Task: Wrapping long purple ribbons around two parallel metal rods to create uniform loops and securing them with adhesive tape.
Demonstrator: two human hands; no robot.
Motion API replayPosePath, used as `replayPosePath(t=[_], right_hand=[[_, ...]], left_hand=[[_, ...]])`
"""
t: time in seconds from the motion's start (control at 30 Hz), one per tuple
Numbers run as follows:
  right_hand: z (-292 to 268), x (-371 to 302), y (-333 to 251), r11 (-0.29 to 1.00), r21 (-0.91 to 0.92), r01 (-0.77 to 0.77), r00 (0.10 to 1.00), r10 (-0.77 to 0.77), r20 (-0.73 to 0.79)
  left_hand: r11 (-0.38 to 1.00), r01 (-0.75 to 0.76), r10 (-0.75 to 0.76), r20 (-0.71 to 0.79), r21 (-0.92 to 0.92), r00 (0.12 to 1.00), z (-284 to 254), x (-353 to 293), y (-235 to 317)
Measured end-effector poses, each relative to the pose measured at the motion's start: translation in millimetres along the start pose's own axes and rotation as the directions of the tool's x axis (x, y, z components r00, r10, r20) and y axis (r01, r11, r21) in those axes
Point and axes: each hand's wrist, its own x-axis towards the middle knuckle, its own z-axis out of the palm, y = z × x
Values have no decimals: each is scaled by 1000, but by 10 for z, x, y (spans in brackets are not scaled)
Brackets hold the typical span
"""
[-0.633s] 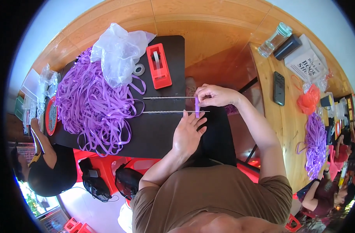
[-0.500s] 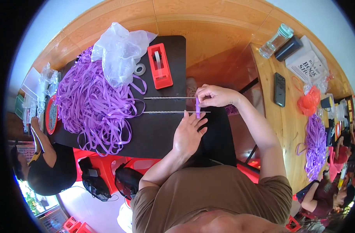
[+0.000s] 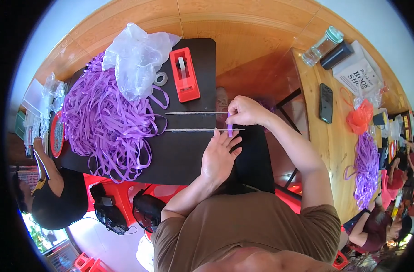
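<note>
Two thin metal rods, the upper rod (image 3: 193, 113) and the lower rod (image 3: 189, 130), lie side by side and stick out past the dark table's right edge. A short purple ribbon loop (image 3: 230, 127) spans both near their right ends. My right hand (image 3: 244, 110) pinches the ribbon's upper end at the upper rod, fingers closed. Palm up below, my left hand (image 3: 219, 156) has its fingers spread beside the ribbon's lower end, thumb tip at the lower rod. Whether its fingers touch the ribbon I cannot tell.
On the dark table (image 3: 180, 158) are a heap of purple ribbon (image 3: 102, 122), a clear plastic bag (image 3: 136, 63), a red tape dispenser (image 3: 185, 75) and a tape roll (image 3: 160, 79). At right, a wooden table (image 3: 313, 149) bears a phone (image 3: 326, 103) and more purple ribbon (image 3: 366, 170). Another person (image 3: 57, 199) sits at left.
My right hand has shifted slightly up and left, still pinching the ribbon. My left hand stays almost in place. The table scene has shifted a little in view.
</note>
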Motion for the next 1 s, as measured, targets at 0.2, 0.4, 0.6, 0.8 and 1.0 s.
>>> replayPosePath(t=[0.2,0.4,0.6,0.8,1.0], right_hand=[[45,-104,-251,971,-188,-146,979,114,-170],[259,-261,-388,774,-609,-170,916,-104,-388],[400,-321,-368,747,-633,-203,858,-176,-483],[505,-346,-302,773,-596,-218,773,-235,-589],[529,-434,187,923,305,235,826,-24,-563]], left_hand=[[1000,-1,1,-3,-12,1000,2,-3,-2],[999,9,-8,25,-44,1000,-22,13,-11],[998,-3,5,36,-59,999,-32,13,-20],[998,-7,10,42,-65,999,-37,12,-29],[998,0,3,53,-59,999,-59,5,-33]])
